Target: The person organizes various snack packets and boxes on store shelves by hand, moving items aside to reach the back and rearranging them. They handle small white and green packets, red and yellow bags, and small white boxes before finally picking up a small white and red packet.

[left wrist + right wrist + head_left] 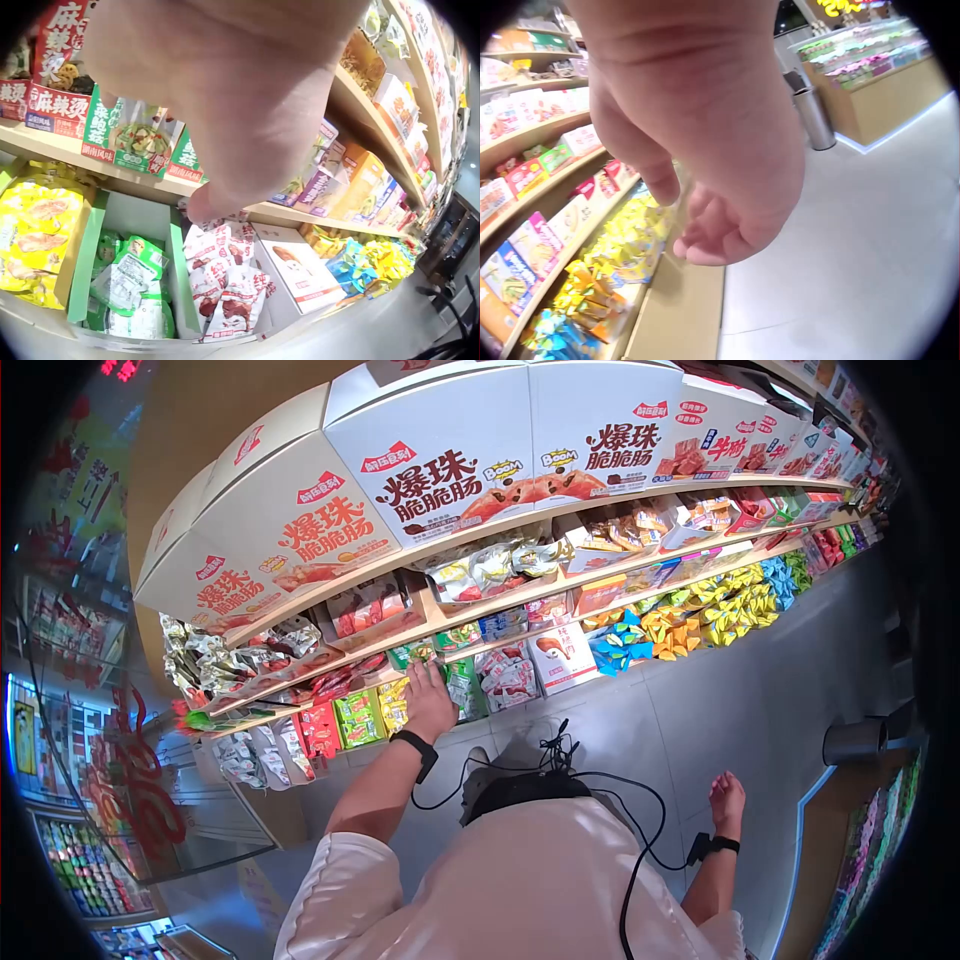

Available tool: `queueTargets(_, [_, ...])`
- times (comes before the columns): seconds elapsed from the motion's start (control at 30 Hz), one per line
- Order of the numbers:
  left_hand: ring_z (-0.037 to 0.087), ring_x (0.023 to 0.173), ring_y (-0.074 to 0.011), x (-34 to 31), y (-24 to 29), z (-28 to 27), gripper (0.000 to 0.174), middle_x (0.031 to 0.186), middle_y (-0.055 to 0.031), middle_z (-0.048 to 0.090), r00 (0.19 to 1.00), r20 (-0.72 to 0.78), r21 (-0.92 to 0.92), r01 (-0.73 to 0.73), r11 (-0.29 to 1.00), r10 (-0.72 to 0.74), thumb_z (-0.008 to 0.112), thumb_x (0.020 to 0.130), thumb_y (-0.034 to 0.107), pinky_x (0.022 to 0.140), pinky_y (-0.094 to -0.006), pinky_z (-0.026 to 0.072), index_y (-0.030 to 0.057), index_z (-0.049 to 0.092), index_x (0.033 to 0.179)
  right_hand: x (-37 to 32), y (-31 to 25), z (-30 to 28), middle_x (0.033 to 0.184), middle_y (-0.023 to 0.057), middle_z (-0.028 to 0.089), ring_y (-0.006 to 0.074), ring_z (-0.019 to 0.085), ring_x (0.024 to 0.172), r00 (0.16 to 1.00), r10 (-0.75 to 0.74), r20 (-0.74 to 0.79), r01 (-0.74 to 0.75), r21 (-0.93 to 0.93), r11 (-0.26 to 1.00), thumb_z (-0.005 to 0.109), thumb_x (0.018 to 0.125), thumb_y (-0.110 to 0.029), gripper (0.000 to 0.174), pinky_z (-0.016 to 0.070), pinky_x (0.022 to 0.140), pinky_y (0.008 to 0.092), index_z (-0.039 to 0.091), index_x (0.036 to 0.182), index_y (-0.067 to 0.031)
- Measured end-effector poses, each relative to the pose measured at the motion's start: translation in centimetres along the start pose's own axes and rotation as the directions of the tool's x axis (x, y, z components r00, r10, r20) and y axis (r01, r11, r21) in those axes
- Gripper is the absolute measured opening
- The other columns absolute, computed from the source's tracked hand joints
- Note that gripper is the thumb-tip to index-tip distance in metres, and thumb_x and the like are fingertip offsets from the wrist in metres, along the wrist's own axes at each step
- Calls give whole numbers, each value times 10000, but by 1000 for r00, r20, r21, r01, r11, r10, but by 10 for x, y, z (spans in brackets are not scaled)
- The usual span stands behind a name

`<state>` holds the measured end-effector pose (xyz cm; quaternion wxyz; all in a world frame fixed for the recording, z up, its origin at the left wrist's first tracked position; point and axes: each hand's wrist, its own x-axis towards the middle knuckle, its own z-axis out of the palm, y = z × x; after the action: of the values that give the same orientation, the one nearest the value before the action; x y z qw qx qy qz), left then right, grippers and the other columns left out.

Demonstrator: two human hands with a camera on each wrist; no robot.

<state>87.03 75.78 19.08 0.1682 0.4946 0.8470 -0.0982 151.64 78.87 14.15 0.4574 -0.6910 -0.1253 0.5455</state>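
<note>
In the head view the left hand [430, 705] reaches over the lower shelf, fingers extended toward the green packets [461, 682]. The left wrist view shows that hand [225, 97] large and close, above the open green box [79, 289] of green packets [135, 281] and the red-and-white packets [232, 300]; no item shows in it, and most fingers are hidden. Down at the person's side hangs the right hand [728, 800], away from the shelves. Its fingers are loosely curled around nothing in the right wrist view [705, 157].
Tiered shelves curve around the front, with large white snack boxes [440, 455] on top. Yellow packets [740, 610] fill the lower right. Black cables [640, 785] hang before the person. A grey bin [855, 743] stands at the right, near another display counter [892, 101].
</note>
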Motion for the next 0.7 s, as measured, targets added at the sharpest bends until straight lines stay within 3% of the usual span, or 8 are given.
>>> queueTargets(0.1, [36, 1468, -435, 8, 3, 25, 1003, 1574, -286, 27, 991, -132, -33, 32, 999, -36, 691, 786, 326, 1167, -509, 163, -64, 107, 1502, 4, 40, -92, 876, 6, 603, 150, 575, 748, 989, 147, -11, -146, 78, 986, 514, 959, -221, 159, 434, 622, 277, 558, 1044, -94])
queueTargets(0.23, [18, 1472, -425, -5, 30, 10, 965, 1576, -277, 33, 977, -112, 40, 186, 982, -181, 662, 801, 357, 1174, -527, 92, -64, 143, 1498, -7, 102, -171, 1016, 87, 567, 193, 557, 773, 960, 260, -106, -251, 93, 963, 509, 950, -242, 391, 462, 642, 326, 467, 1279, -34])
queueTargets(0.3, [37, 1480, -393, -16, 59, -3, 950, 1580, -258, 70, 978, -133, 22, 165, 986, -161, 654, 798, 354, 1177, -527, 68, -71, 164, 1492, -13, 128, -189, 1042, 110, 565, 221, 564, 784, 899, 407, -161, -393, 111, 913, 522, 925, -234, 336, 489, 653, 355, 481, 1197, -42])
queueTargets(0.33, [51, 1483, -375, -20, 73, -6, 942, 1582, -246, 92, 983, -174, -7, 53, 999, -53, 650, 789, 337, 1177, -532, 67, -73, 172, 1490, -17, 138, -196, 1038, 127, 572, 240, 573, 793, 881, 445, -163, -438, 82, 895, 536, 915, -237, 351, 499, 653, 372, 481, 1200, -39])
queueTargets(0.43, [118, 1479, -364, -18, 116, -2, 915, 1574, -244, 155, 952, -285, -30, -126, 992, 112, 667, 761, 304, 1173, -545, 101, -69, 228, 1472, -25, 147, -202, 1074, 144, 587, 263, 593, 867, 853, 497, -156, -519, -155, 841, 542, 914, -250, 378, 501, 687, 411, 478, 1211, -25])
queueTargets(0.5, [145, 1473, -368, -7, 136, -5, 914, 1568, -247, 171, 921, -309, -133, -288, 948, 236, 664, 744, 280, 1171, -542, 129, -70, 232, 1470, -9, 148, -199, 1094, 142, 590, 262, 595, 877, 855, 500, -136, -517, -141, 845, 542, 915, -255, 389, 501, 695, 412, 479, 1219, -21])
queueTargets(0.57, [154, 1471, -369, 15, 142, -1, 907, 1564, -248, 182, 911, -337, -122, -291, 949, 236, 660, 745, 267, 1166, -548, 146, -70, 231, 1470, 2, 143, -191, 1113, 140, 593, 261, 597, 886, 857, 503, -113, -514, -119, 849, 542, 917, -261, 400, 500, 702, 413, 479, 1228, -18])
queueTargets(0.7, [153, 1471, -370, 49, 144, -15, 900, 1560, -251, 189, 917, -320, -135, -293, 946, 239, 648, 749, 237, 1158, -558, 173, -77, 214, 1473, -23, 79, -111, 1043, 127, 605, 231, 600, 831, 968, 248, -44, -251, -197, 948, 548, 924, -242, 369, 502, 685, 365, 496, 1213, -17])
